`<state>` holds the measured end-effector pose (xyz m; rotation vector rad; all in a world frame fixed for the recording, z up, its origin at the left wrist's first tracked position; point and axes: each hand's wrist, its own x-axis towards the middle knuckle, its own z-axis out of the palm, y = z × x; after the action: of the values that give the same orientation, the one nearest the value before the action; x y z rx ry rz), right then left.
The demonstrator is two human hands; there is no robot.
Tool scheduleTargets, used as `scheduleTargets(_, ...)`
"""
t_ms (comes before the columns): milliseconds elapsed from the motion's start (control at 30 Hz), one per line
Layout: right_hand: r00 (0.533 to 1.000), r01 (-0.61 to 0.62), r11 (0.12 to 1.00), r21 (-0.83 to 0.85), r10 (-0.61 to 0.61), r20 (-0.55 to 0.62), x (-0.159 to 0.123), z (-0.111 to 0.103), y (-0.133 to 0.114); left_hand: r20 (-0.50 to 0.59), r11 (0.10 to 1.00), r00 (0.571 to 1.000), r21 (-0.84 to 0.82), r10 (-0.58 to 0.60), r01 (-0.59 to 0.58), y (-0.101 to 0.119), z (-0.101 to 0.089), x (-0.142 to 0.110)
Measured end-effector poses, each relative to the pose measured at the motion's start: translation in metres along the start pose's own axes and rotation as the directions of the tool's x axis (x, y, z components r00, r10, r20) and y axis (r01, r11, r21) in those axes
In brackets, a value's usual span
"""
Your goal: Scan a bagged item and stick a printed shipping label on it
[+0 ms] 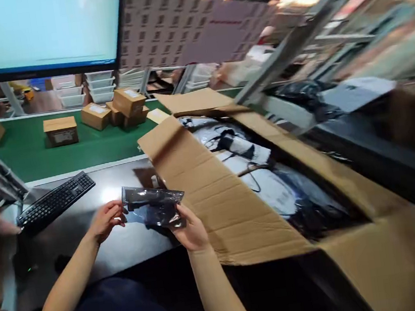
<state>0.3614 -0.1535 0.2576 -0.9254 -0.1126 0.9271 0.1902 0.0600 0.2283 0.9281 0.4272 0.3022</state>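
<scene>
**Both hands hold a plastic bag over the worktop**

The left hand pinches the left edge of a dark, glossy plastic bag; the right hand grips its lower right corner, so the bag hangs between them above the grey worktop. Just right stands a large open cardboard box full of bagged goods. A black keyboard lies to the left.
</scene>
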Motion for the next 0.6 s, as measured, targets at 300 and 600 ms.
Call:
scheduleTargets(300, 0.997, -0.066, 0.852, -0.520, 0.033, -0.072, 0.076, -0.018, 0.135, -0.253, 0.996, 0.967, 0.091, 0.024, -0.001, -0.034, -0.072, -0.051)
scheduleTargets(600, 0.980, -0.054, 0.696, -0.716, 0.175, 0.095, 0.052, 0.008, 0.207, -0.371, 0.943, 0.925, 0.330, 0.084, 0.046, -0.121, -0.079, -0.027)
